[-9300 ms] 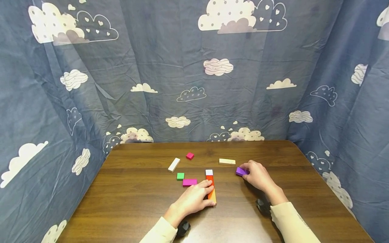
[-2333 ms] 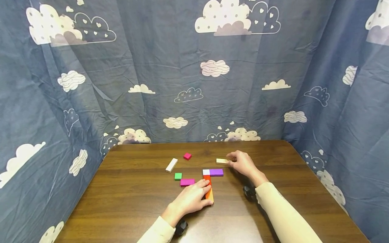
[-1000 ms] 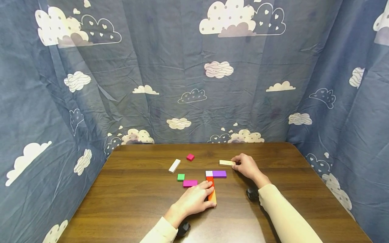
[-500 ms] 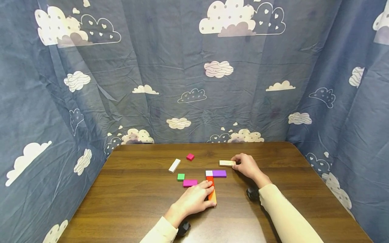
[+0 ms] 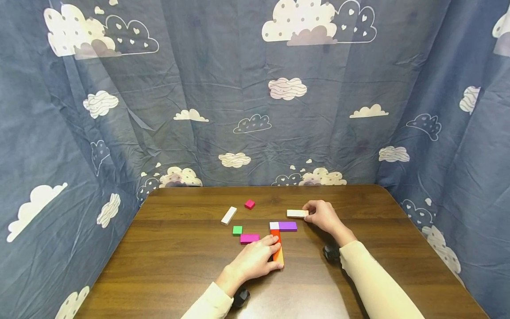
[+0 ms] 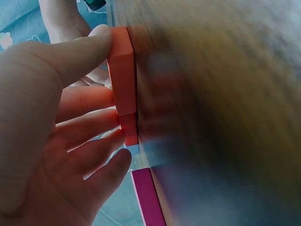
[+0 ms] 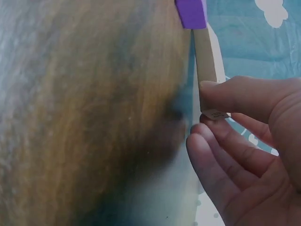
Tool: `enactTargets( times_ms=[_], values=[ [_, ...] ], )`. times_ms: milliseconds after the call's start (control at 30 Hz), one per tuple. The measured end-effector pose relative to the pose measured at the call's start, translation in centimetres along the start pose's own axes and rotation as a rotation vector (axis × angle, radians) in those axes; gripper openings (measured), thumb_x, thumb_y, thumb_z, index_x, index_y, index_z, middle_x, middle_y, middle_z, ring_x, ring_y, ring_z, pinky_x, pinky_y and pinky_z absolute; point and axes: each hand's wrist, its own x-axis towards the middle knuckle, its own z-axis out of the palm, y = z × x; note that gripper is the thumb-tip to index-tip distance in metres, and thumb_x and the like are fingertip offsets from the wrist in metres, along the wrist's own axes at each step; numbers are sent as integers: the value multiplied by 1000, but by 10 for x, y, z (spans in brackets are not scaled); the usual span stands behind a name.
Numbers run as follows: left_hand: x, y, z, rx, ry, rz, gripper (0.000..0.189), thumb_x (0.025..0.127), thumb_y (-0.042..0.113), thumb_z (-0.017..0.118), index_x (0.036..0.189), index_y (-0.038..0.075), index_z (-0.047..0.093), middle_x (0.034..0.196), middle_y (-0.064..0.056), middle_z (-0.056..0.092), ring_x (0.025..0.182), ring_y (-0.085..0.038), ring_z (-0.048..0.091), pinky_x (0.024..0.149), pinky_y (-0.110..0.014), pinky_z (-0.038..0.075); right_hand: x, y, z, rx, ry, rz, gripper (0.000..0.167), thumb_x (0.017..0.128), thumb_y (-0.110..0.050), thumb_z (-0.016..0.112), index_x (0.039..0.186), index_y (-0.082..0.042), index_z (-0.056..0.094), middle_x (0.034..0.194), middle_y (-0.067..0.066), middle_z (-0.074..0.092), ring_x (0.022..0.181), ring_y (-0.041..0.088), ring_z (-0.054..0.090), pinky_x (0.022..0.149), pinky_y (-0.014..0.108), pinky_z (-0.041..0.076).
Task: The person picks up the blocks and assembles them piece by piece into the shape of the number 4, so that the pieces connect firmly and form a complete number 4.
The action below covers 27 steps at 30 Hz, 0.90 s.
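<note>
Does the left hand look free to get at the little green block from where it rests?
Probably yes. The left hand rests on the orange bar, and the green block lies just beyond it, with only the flat pink block lying alongside.

The left hand (image 5: 255, 261) covers part of the orange block (image 5: 279, 252); both wrist views are blurred.

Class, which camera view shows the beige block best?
The head view: the whole beige block lies on the table, the right hand at its end. The right wrist view shows it close but edge-on; the left wrist view misses it.
</note>
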Motion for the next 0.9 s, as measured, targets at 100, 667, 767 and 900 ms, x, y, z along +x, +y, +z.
enactTargets(
  times_ms=[100, 667, 767, 900],
  values=[
    [0, -1, 0, -2, 4, 4, 56, 90, 50, 72, 129, 10, 68, 141, -8, 59, 134, -24, 51, 103, -39, 47, 1, -2, -2, 37, -1, 10, 25, 67, -2, 82, 91, -7, 74, 74, -2, 66, 68, 14, 58, 63, 32, 45],
    [0, 1, -2, 7, -2, -1, 54, 90, 49, 72, 128, 10, 69, 139, -8, 60, 132, -23, 52, 103, -37, 47, 11, -9, -5, 255, 11, 119, 32, 73, 0, 84, 103, -5, 75, 84, 5, 72, 77, 16, 64, 67, 28, 51],
    [1, 1, -2, 7, 5, 4, 53, 90, 48, 72, 127, 10, 69, 139, -8, 60, 132, -23, 53, 103, -37, 47, 13, -9, -4, 290, 30, 120, 32, 73, 2, 82, 104, -3, 75, 85, 8, 72, 77, 16, 63, 68, 26, 51],
    [0, 0, -2, 4, 7, 4, 54, 90, 48, 72, 127, 9, 69, 139, -8, 60, 132, -24, 53, 103, -37, 47, 14, -12, -3, 334, 45, 125, 35, 72, 4, 80, 106, 0, 74, 90, 13, 72, 82, 19, 62, 71, 25, 50]
  ],
)
